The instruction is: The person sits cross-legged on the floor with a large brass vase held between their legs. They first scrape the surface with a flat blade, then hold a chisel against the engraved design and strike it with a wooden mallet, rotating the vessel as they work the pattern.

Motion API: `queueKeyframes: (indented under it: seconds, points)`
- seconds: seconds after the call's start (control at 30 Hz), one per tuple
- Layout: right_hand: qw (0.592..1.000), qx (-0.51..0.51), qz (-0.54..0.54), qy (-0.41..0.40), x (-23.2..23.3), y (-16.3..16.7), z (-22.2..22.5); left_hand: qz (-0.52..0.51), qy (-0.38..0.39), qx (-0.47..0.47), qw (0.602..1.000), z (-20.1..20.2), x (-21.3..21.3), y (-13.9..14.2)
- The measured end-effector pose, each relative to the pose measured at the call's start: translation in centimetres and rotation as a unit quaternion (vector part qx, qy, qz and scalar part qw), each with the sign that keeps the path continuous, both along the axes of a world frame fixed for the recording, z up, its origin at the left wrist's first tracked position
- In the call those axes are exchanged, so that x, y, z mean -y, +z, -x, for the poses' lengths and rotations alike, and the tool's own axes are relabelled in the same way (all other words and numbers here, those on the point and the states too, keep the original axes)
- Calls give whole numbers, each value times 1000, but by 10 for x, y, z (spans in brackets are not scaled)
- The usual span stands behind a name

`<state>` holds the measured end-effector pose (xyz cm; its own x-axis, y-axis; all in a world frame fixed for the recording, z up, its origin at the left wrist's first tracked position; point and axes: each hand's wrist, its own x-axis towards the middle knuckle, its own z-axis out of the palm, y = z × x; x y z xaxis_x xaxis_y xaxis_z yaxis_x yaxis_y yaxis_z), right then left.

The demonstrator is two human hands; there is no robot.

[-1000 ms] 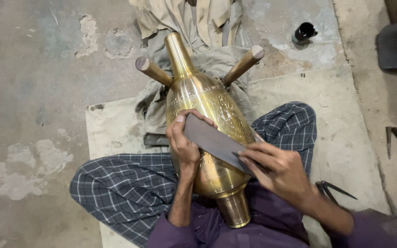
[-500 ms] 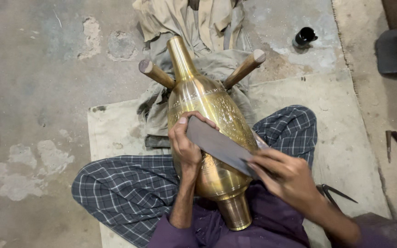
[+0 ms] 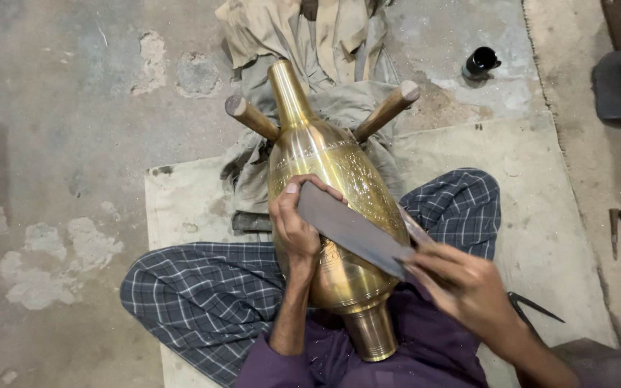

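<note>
indoors, patchy concrete floor [image 3: 73,129], worn mat [image 3: 526,179], brass vase [image 3: 332,179], both hands on flat blade [image 3: 350,230]

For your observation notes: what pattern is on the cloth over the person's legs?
A dark blue-grey check with thin pale lines on the cloth, clearest in the head view.

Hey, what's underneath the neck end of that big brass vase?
The brass vase rests between two wooden pegs, over crumpled beige cloth. Whatever the pegs are fixed into is hidden by the cloth and vase.
</note>
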<state>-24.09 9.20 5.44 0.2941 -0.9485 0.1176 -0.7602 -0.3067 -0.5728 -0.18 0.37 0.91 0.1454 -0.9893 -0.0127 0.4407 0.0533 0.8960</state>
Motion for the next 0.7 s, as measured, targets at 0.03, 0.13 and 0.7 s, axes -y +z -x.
queueKeyframes:
  seconds: [0.03, 0.13, 0.7]
  points:
    - [1000, 8, 6, -2, -3, 3, 1, 1, 4, 3, 1000, 0, -1, 0]
    - [1000, 25, 9, 1, -3, 8, -4, -2, 7, 5, 1000, 2, -2, -1]
    - [999, 21, -3, 36, 34, 4, -35, -3, -5, 58, 998, -4, -2, -4]
